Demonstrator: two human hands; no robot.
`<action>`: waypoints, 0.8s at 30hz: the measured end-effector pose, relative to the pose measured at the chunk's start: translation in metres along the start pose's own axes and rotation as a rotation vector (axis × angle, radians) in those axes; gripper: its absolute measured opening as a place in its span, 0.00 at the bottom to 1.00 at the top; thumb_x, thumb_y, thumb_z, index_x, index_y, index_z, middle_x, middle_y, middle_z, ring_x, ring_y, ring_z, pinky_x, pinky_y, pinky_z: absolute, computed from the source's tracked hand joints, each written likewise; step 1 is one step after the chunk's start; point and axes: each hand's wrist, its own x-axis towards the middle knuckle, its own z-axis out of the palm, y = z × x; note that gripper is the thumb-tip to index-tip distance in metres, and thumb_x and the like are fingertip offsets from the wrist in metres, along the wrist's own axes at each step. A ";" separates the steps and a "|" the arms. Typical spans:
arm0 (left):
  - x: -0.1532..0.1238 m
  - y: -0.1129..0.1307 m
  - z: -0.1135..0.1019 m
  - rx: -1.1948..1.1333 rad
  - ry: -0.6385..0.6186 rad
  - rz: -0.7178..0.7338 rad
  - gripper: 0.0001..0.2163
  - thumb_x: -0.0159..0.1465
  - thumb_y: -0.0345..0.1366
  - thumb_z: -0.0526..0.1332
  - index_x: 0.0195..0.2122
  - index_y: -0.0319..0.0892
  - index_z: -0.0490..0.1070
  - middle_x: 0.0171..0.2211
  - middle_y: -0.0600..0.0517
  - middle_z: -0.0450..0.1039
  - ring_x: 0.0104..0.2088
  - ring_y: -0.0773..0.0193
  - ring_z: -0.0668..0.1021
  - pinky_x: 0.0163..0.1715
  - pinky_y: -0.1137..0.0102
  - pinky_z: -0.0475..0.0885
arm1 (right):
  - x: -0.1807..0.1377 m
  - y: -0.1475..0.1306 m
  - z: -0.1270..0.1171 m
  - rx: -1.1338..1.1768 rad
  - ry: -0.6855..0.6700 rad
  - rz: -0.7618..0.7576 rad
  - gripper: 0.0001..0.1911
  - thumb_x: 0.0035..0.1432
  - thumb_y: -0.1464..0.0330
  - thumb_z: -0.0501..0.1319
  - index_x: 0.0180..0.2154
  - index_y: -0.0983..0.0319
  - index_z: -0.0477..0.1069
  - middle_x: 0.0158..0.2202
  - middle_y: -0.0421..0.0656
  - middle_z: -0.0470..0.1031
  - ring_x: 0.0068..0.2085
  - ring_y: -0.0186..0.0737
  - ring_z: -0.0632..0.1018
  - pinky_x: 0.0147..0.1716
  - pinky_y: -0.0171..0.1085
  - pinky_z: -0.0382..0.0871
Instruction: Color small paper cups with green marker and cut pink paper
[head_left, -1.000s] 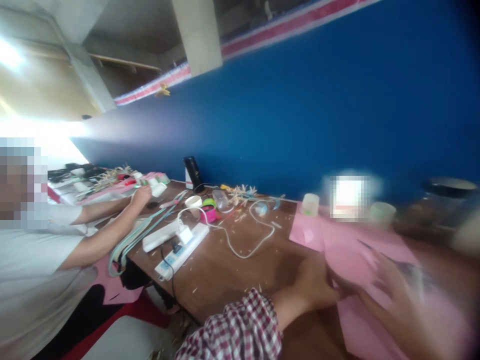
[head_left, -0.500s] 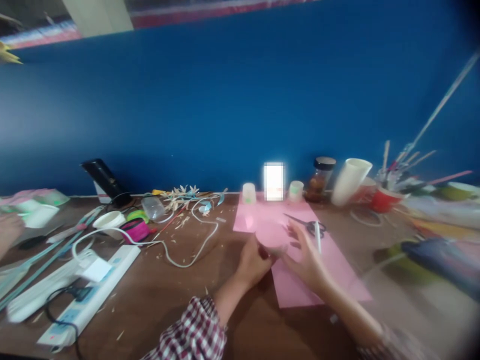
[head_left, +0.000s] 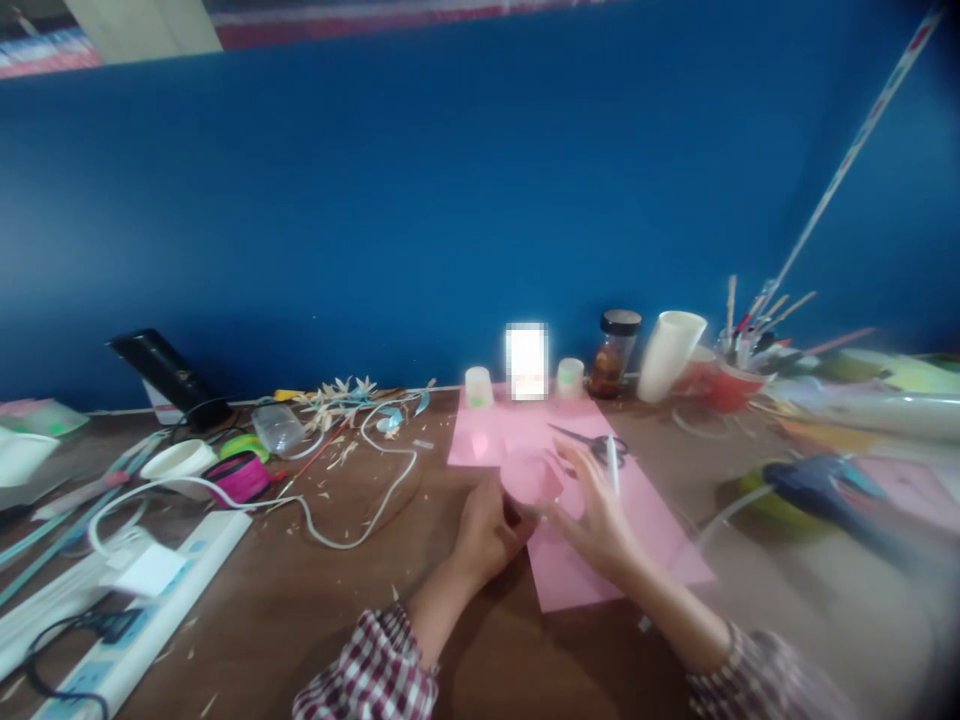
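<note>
My left hand [head_left: 487, 525] is closed on the lower left edge of a round piece of pink paper [head_left: 531, 478], thumb and fingers pinching it. At its right side is my right hand [head_left: 600, 510], thumb and fingers spread apart near the edge; whether they touch it is too blurred to tell. Beneath both lies a larger pink sheet [head_left: 622, 575] on the brown table. Dark-handled scissors [head_left: 600, 447] and a white pen [head_left: 613, 465] rest on that sheet, just beyond my right fingers.
Two small white cups [head_left: 478, 388] flank a bright pixelated screen [head_left: 527, 360]. Farther right are a dark-lidded jar [head_left: 616, 355], a white cylinder [head_left: 670, 358] and a blue glue gun [head_left: 817, 495]. A power strip [head_left: 142, 620], white cable [head_left: 405, 480] and pink tape roll [head_left: 238, 478] lie left.
The view has swung slightly right, so the table things appear farther left. Another person's hand at the left edge has gone out of view. My hands keep nearly the same hold around the pink paper.
</note>
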 end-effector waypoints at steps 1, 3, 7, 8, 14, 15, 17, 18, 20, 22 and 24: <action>0.000 0.001 0.000 -0.003 0.002 0.027 0.13 0.54 0.38 0.64 0.40 0.41 0.70 0.32 0.52 0.73 0.29 0.63 0.73 0.30 0.70 0.65 | 0.000 0.000 0.000 0.004 -0.002 0.008 0.33 0.56 0.63 0.62 0.60 0.57 0.52 0.58 0.52 0.62 0.58 0.53 0.66 0.53 0.54 0.65; -0.001 0.002 0.000 -0.008 0.008 0.052 0.13 0.54 0.39 0.64 0.39 0.41 0.70 0.33 0.52 0.73 0.29 0.63 0.73 0.31 0.70 0.65 | 0.000 -0.001 0.001 0.008 0.001 0.014 0.31 0.56 0.64 0.61 0.60 0.58 0.54 0.57 0.52 0.64 0.57 0.53 0.67 0.53 0.53 0.66; -0.001 0.001 0.000 -0.012 -0.001 0.058 0.13 0.52 0.37 0.65 0.39 0.42 0.70 0.33 0.52 0.73 0.30 0.62 0.73 0.31 0.70 0.66 | 0.001 -0.002 0.002 -0.011 0.009 0.025 0.29 0.55 0.66 0.61 0.58 0.60 0.57 0.55 0.53 0.66 0.55 0.53 0.69 0.52 0.51 0.67; -0.001 0.000 0.000 -0.010 -0.002 0.058 0.13 0.52 0.36 0.65 0.39 0.42 0.69 0.34 0.52 0.73 0.31 0.62 0.73 0.32 0.69 0.66 | 0.002 -0.002 0.002 -0.015 0.008 0.028 0.29 0.55 0.66 0.61 0.57 0.61 0.57 0.54 0.53 0.66 0.55 0.53 0.69 0.51 0.51 0.67; -0.001 -0.002 0.000 -0.022 -0.007 0.044 0.14 0.53 0.39 0.64 0.41 0.43 0.69 0.34 0.51 0.73 0.31 0.61 0.74 0.32 0.68 0.67 | 0.000 0.001 0.004 -0.010 0.003 0.032 0.29 0.55 0.67 0.61 0.57 0.61 0.57 0.54 0.53 0.66 0.55 0.51 0.69 0.52 0.51 0.66; -0.001 -0.002 0.000 -0.021 -0.006 0.046 0.15 0.53 0.39 0.64 0.41 0.43 0.69 0.35 0.51 0.73 0.32 0.60 0.74 0.33 0.68 0.67 | -0.001 0.001 0.004 -0.004 0.000 0.029 0.29 0.55 0.67 0.61 0.58 0.61 0.56 0.54 0.52 0.66 0.55 0.51 0.69 0.52 0.51 0.66; -0.001 -0.003 -0.001 -0.014 0.001 0.050 0.16 0.53 0.40 0.64 0.43 0.43 0.69 0.37 0.50 0.74 0.34 0.59 0.74 0.35 0.66 0.68 | -0.001 0.003 0.004 0.010 -0.003 0.024 0.30 0.55 0.67 0.61 0.58 0.61 0.55 0.55 0.52 0.65 0.55 0.50 0.69 0.52 0.49 0.66; -0.001 -0.003 -0.001 -0.012 0.005 0.049 0.18 0.53 0.39 0.65 0.44 0.43 0.69 0.38 0.50 0.74 0.35 0.58 0.74 0.36 0.66 0.68 | -0.002 0.003 0.004 0.017 -0.006 0.022 0.31 0.55 0.67 0.61 0.58 0.60 0.55 0.55 0.52 0.65 0.55 0.49 0.69 0.52 0.49 0.67; -0.001 -0.004 -0.001 -0.009 0.007 0.046 0.19 0.52 0.39 0.65 0.46 0.43 0.68 0.39 0.49 0.74 0.37 0.57 0.75 0.38 0.65 0.68 | -0.001 0.004 0.004 0.026 -0.013 0.021 0.32 0.54 0.67 0.62 0.59 0.60 0.54 0.55 0.52 0.64 0.55 0.49 0.69 0.52 0.48 0.67; -0.001 -0.005 0.000 -0.001 0.008 0.048 0.19 0.52 0.38 0.65 0.46 0.43 0.68 0.39 0.49 0.74 0.37 0.57 0.75 0.38 0.65 0.68 | -0.001 0.004 0.003 0.023 -0.020 0.020 0.33 0.54 0.67 0.62 0.59 0.60 0.54 0.56 0.52 0.63 0.55 0.49 0.68 0.52 0.48 0.67; -0.001 -0.006 0.000 0.008 0.009 0.056 0.18 0.52 0.38 0.65 0.45 0.43 0.69 0.39 0.49 0.74 0.37 0.57 0.74 0.38 0.65 0.68 | 0.000 0.002 0.002 0.007 -0.020 0.016 0.33 0.53 0.67 0.62 0.59 0.60 0.54 0.56 0.52 0.63 0.55 0.50 0.68 0.51 0.49 0.67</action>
